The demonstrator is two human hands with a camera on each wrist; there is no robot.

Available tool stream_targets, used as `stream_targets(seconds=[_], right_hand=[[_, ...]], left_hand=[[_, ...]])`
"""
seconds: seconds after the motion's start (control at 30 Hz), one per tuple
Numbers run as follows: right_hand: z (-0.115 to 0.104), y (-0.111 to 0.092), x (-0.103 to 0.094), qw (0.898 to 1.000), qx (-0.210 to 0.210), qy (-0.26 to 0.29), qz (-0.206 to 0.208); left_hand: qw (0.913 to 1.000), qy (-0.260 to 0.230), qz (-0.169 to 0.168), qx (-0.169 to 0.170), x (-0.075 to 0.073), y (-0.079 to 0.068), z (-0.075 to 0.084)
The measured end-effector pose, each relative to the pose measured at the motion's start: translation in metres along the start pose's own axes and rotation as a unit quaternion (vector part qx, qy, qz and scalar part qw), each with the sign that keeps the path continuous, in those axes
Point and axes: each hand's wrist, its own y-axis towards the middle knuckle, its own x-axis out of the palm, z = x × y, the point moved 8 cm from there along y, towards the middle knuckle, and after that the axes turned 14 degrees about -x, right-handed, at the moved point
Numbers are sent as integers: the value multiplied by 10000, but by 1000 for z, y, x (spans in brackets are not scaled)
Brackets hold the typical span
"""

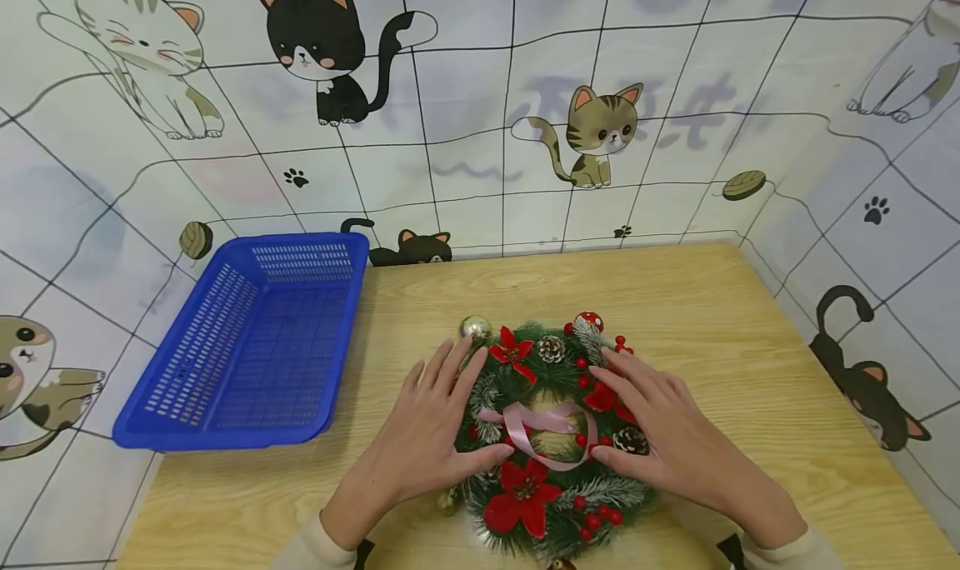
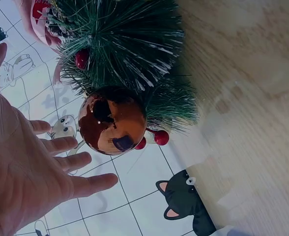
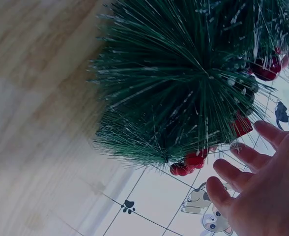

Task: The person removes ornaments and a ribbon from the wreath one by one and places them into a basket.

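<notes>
Beside the blue basket (image 1: 292, 337), pink ribbon (image 1: 517, 426) over a wreath (image 1: 557, 380) between left hand (image 1: 424, 430) and right hand (image 1: 669, 430), each grip wide.

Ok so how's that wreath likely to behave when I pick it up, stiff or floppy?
The wreath, an even ring, probably keeps its shape, though its thin, bristly needles should bend. The pink ribbon will likely flop or shift, since it lies in loose curls. The glossy ball in the left wrist view may be slippery, judging by its reflections.
</notes>
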Motion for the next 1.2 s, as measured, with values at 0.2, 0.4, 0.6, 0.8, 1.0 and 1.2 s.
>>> stream_targets(seconds=[0.2, 0.4, 0.6, 0.8, 1.0, 1.2], right_hand=[[-1, -2, 3, 10000, 11, 68, -26], [2, -5, 7, 10000, 54, 64, -10], [3, -7, 9, 9999, 62, 86, -38], [4, -9, 12, 10000, 16, 63, 14], [7, -11, 16, 9999, 53, 74, 44], [9, -12, 19, 10000, 73, 13, 56]], left_hand=[[10000, -49, -5, -31, 1, -4, -2], [10000, -23, -30, -12, 3, -6, -2], [10000, 4, 54, 34, 4, -8, -3], [9999, 27, 138, 78, 5, -10, -3], [9999, 63, 72, 33, 7, -12, -4], [9999, 31, 93, 39, 8, -15, -4]])
